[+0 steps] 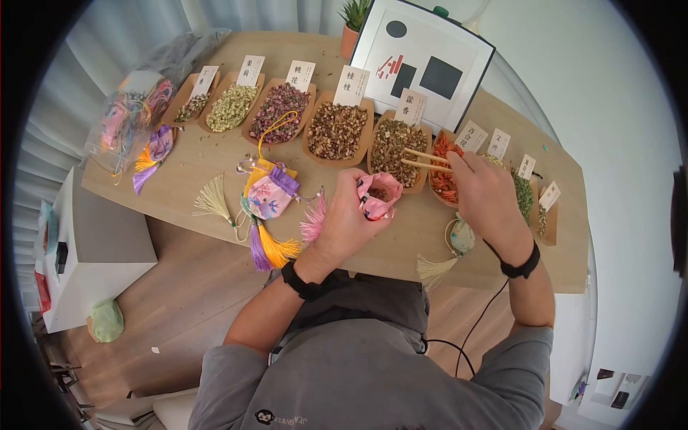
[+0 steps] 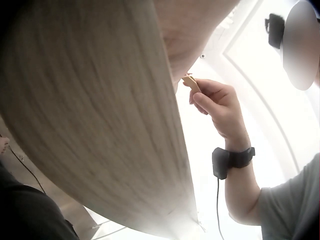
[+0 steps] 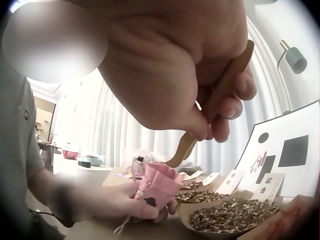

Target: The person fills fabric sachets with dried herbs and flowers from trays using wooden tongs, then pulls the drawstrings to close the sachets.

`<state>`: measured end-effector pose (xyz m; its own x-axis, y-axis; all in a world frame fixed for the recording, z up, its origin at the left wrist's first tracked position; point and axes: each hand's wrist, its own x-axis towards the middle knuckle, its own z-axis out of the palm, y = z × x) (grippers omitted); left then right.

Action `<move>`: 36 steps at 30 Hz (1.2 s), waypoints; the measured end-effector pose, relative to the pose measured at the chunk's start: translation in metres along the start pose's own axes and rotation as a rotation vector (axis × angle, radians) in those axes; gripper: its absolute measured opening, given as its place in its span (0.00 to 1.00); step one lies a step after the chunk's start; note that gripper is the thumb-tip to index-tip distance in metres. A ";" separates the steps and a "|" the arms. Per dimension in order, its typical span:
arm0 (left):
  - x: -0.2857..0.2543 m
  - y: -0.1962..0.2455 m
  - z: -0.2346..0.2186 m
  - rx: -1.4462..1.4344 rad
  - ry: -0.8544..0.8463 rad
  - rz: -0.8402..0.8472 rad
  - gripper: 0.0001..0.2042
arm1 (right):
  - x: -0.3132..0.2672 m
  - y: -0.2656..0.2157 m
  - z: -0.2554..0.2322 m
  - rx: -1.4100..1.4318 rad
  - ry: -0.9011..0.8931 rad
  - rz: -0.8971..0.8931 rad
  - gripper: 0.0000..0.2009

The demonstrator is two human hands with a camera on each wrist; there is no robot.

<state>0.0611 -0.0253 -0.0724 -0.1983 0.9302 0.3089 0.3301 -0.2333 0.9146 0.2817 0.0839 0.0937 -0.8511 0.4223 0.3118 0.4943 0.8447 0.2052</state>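
Observation:
My left hand [image 1: 347, 222] grips a small pink cloth pouch [image 1: 380, 204], its mouth facing up with some brown bits inside. A pink tassel [image 1: 313, 221] shows beside that hand. My right hand [image 1: 487, 197] pinches wooden tongs [image 1: 430, 160], whose tips reach left over the tray of chopped brown-green herbs [image 1: 396, 147]. In the right wrist view the tongs [image 3: 220, 95] slant down toward the open mouth of the pouch [image 3: 159, 185]. The left wrist view shows mostly the table's underside [image 2: 95, 115]; the right hand [image 2: 215, 102] holds the tongs [image 2: 191, 84] there, the pouch being hidden.
Paper trays with labels curve along the table [image 1: 344, 247], including pink buds [image 1: 279, 111], brown chips [image 1: 337, 132] and orange petals [image 1: 444, 175]. A framed board [image 1: 430, 57] stands behind. Tasselled pouches [image 1: 269, 197] lie left, a pale green pouch [image 1: 461, 236] right.

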 end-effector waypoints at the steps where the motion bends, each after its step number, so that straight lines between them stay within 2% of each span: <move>1: 0.000 0.001 0.000 0.047 0.003 0.035 0.35 | -0.002 0.007 0.008 -0.016 -0.054 0.048 0.16; 2: 0.001 0.002 0.001 0.045 0.003 0.043 0.35 | -0.005 0.012 0.014 -0.024 -0.051 0.049 0.16; 4: 0.004 0.008 0.000 -0.022 -0.012 0.123 0.37 | -0.007 0.020 0.023 0.022 -0.186 -0.038 0.11; 5: 0.005 0.013 -0.002 -0.024 -0.007 0.125 0.37 | -0.007 0.020 0.026 0.019 -0.186 -0.042 0.11; 7: 0.004 0.023 -0.007 0.178 -0.028 0.213 0.38 | -0.008 0.017 0.030 0.068 -0.203 -0.079 0.09; 8: 0.003 0.024 -0.007 0.177 -0.029 0.211 0.38 | -0.009 0.016 0.034 0.070 -0.205 -0.079 0.09; 10: 0.003 0.025 -0.006 0.244 -0.087 0.167 0.38 | -0.008 0.016 0.042 0.025 -0.230 -0.032 0.18; 13: 0.003 0.022 -0.006 0.222 -0.123 0.127 0.38 | -0.009 0.017 0.060 0.014 -0.182 -0.002 0.19; 14: 0.003 0.022 -0.006 0.223 -0.121 0.127 0.38 | -0.009 0.017 0.064 0.014 -0.181 -0.003 0.19; 16: 0.002 0.023 -0.005 0.193 -0.136 0.101 0.38 | -0.007 0.016 0.068 -0.011 -0.138 0.004 0.09; 28: 0.003 0.023 -0.006 0.188 -0.150 0.085 0.37 | 0.004 0.020 0.084 0.088 -0.229 0.077 0.10; 36: 0.003 0.016 -0.004 0.113 -0.094 0.130 0.37 | -0.001 0.027 0.089 0.199 -0.214 0.111 0.13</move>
<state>0.0622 -0.0273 -0.0554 -0.0619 0.9179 0.3921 0.4503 -0.3249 0.8317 0.2801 0.1354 0.0158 -0.8220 0.5575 0.1158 0.5602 0.8283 -0.0111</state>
